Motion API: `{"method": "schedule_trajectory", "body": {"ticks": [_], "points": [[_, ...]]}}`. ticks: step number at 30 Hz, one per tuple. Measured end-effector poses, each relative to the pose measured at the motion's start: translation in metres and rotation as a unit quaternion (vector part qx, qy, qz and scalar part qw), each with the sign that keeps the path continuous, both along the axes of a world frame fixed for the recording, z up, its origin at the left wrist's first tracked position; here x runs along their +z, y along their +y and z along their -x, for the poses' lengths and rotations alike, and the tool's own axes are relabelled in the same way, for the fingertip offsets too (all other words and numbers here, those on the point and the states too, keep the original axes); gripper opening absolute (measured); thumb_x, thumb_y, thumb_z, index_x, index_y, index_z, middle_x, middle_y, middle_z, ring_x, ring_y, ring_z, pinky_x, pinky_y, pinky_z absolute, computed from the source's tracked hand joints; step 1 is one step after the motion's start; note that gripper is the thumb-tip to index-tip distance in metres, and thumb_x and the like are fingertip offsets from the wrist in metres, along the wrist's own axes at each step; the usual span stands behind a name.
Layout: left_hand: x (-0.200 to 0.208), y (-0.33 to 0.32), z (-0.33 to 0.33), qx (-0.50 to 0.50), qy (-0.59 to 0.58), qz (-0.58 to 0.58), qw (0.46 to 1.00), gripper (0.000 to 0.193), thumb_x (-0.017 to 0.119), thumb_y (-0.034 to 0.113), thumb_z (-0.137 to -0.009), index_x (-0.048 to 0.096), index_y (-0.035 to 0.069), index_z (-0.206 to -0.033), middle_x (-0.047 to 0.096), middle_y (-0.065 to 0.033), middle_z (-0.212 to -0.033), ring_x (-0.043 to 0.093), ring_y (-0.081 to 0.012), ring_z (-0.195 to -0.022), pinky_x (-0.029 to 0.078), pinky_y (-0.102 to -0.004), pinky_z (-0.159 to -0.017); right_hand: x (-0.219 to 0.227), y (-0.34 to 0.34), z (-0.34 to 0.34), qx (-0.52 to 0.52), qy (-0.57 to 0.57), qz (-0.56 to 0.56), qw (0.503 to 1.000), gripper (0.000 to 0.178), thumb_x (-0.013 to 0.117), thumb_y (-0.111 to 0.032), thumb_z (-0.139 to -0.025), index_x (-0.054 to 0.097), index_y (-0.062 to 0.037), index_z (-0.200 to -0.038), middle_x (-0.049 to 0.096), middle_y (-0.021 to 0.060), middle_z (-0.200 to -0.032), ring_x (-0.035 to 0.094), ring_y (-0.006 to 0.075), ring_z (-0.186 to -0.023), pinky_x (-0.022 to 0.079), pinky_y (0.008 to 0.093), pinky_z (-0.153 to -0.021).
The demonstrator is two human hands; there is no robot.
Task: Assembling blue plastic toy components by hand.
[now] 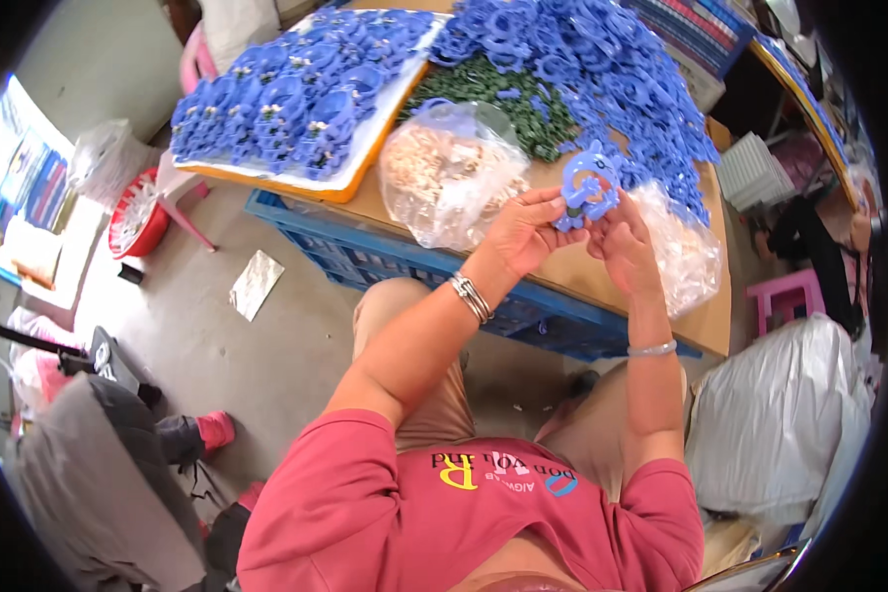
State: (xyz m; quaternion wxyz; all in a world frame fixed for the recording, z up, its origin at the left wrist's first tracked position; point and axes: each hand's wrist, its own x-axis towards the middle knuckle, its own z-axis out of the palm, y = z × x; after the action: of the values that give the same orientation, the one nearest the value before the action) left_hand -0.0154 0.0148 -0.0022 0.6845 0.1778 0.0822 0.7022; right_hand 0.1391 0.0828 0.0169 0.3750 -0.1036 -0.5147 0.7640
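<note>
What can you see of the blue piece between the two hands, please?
The blue piece looks like shiny plastic, with a rounded outline, a bumpy top edge and an opening inside. The left hand holds its lower left, the right hand its lower right, above the table. Finer detail is unclear.

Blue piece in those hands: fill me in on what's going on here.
A seated person holds the blue piece up over the table, with the left hand and right hand both at it. Beyond the hands lie a big pile of blue pieces and a heap of green bits. To the left, a tray carries rows of blue pieces with small pale and green bits on them. A clear bag of pale bits sits near the left hand.
</note>
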Motion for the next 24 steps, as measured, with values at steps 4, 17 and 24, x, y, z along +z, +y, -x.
{"method": "schedule_trajectory", "body": {"ticks": [4, 17, 24], "points": [[0.022, -0.016, 0.004, 0.043, -0.001, -0.006, 0.999, 0.023, 0.054, 0.003, -0.080, 0.053, -0.005, -0.101, 0.059, -0.0157, -0.090, 0.060, -0.0284, -0.079, 0.052, -0.0410, -0.071, 0.000, 0.011, -0.013, -0.007, -0.060, -0.042, 0.997, 0.042, 0.052, -0.015, -0.083, 0.041, -0.0040, -0.122, 0.050, 0.0053, -0.096, 0.041, 0.0050, -0.061, 0.033, 0.0174, -0.048], [0.118, -0.057, 0.090, 0.385, 0.049, -0.025, 0.921, 0.020, 0.051, -0.006, -0.075, 0.051, -0.010, -0.095, 0.057, -0.0165, -0.085, 0.058, -0.0280, -0.073, 0.052, -0.0404, -0.067, -0.015, -0.003, -0.017, -0.073, -0.342, -0.215, 0.912, 0.023, 0.055, -0.009, -0.081, 0.055, 0.0017, -0.101, 0.051, -0.0044, -0.073, 0.046, 0.0032, -0.061, 0.038, 0.0163, -0.053], [0.168, -0.043, 0.240, 0.563, 0.231, 0.049, 0.792, 0.019, 0.058, -0.004, -0.072, 0.056, -0.007, -0.090, 0.058, -0.0113, -0.078, 0.057, -0.0198, -0.065, 0.053, -0.0305, -0.053, -0.011, -0.028, -0.011, -0.111, -0.367, -0.474, 0.793, 0.015, 0.058, -0.009, -0.074, 0.059, -0.0030, -0.088, 0.058, 0.0137, -0.077, 0.057, 0.0260, -0.064, 0.045, 0.0316, -0.055]]}}
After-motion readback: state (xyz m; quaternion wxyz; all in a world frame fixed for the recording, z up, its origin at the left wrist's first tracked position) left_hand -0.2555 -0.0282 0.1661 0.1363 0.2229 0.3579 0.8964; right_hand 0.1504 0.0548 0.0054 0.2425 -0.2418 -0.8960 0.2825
